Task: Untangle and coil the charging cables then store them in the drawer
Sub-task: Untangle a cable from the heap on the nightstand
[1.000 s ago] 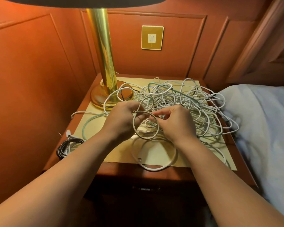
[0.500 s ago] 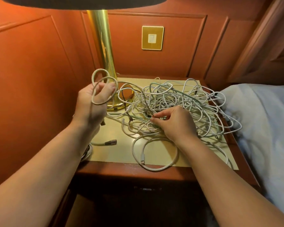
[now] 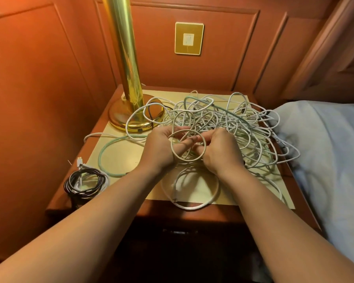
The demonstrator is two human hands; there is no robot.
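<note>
On the nightstand (image 3: 119, 205): tangled cables (image 3: 229, 127)
Left hand (image 3: 161, 148): fingers curled — pinched a small white loop (image 3: 187, 145)
Right hand (image 3: 221, 150): gripped the same loop

We observe two bare forearms entering from the bottom edge, with no sleeves covering them up to the frame edge. The left hand (image 3: 158, 149) and right hand (image 3: 221, 150) are ungloved. We cannot make out fingernail detail at this resolution.
</note>
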